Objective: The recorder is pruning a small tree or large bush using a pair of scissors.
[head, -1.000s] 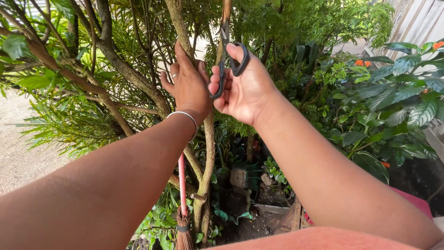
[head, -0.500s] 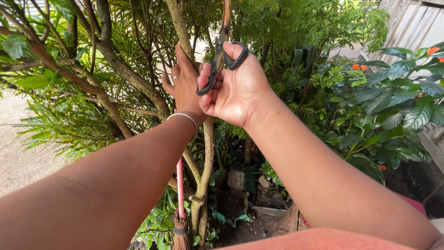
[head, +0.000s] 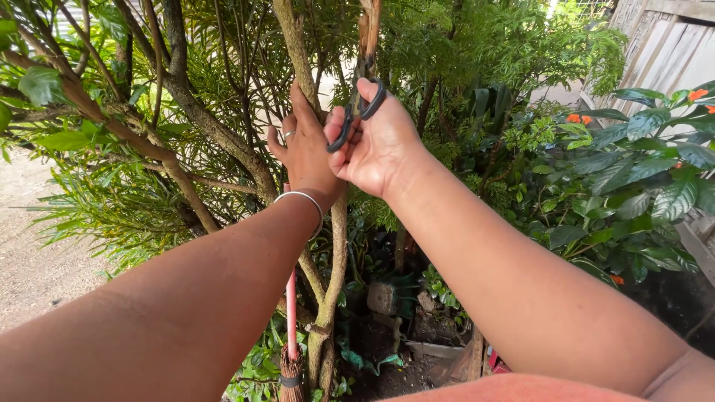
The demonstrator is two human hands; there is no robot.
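Black-handled scissors (head: pixel 356 113) sit up high in the middle of the view, right against a thin brown stem (head: pixel 367 37) that runs up out of the top edge; blades are mostly hidden behind the stem and the fingers, so can't tell if they are apart or together. Right hand (head: pixel 376 145) holds the scissors, thumb through the upper loop, fingers curled through the lower loop, palm facing the camera. Left hand (head: pixel 307 149) is just beside it, touching it at the knuckles, wrapped around the thicker mossy trunk (head: pixel 298 52) with fingers pointing up; a ring shows on one finger and a thin silver bangle (head: pixel 302 198) sits on the wrist. Both forearms reach up from the bottom corners. Below the hands the trunk continues down toward the dark soil (head: pixel 387 350). A broom with a pink handle (head: pixel 291 313) and brown bristle head stands upright close beside the trunk base. Fine feathery green foliage (head: pixel 112 201) spreads left, with a bare sandy path (head: pixel 30 260) behind it. Right side has a broad-leaved plant (head: pixel 648 186) with small orange flowers (head: pixel 573 117), and a pale wooden fence (head: pixel 670 37) in the top right corner.
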